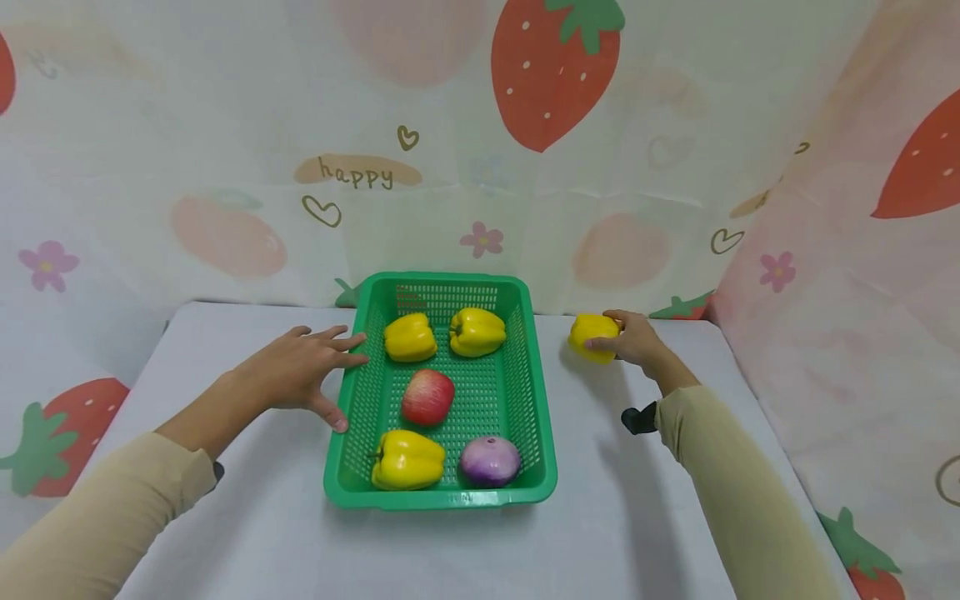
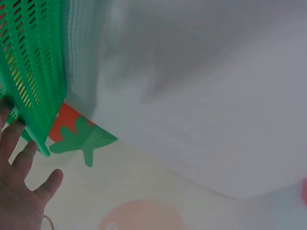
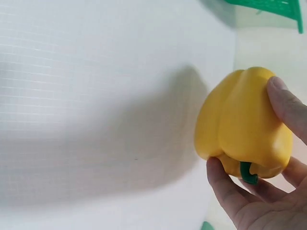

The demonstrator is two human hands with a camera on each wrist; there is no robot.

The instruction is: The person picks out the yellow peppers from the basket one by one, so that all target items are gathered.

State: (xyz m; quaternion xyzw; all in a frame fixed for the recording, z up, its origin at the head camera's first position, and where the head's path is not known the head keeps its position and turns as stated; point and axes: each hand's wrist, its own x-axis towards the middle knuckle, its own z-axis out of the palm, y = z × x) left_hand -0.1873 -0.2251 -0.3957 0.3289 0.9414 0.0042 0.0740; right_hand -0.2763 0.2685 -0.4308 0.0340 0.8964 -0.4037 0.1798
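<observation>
In the head view my right hand [image 1: 637,340] grips a yellow bell pepper [image 1: 591,337] to the right of a green basket [image 1: 543,417]. The right wrist view shows this yellow pepper [image 3: 242,120] between thumb and fingers, its green stem toward the palm. My left hand [image 1: 300,372] has its fingers spread at the basket's left rim; whether they touch it I cannot tell. Inside the basket lie a yellow pepper [image 1: 410,337] and another yellow pepper [image 1: 477,332] at the back, a red apple [image 1: 427,397] in the middle, and a yellow pepper [image 1: 407,460] beside a purple onion [image 1: 490,461] in front.
The basket stands on a white-covered table [image 1: 600,525]. Behind the table hangs a pale curtain [image 1: 450,217] printed with fruit, hearts and flowers, and it continues along the right side. A dark band [image 1: 639,419] shows at the right wrist.
</observation>
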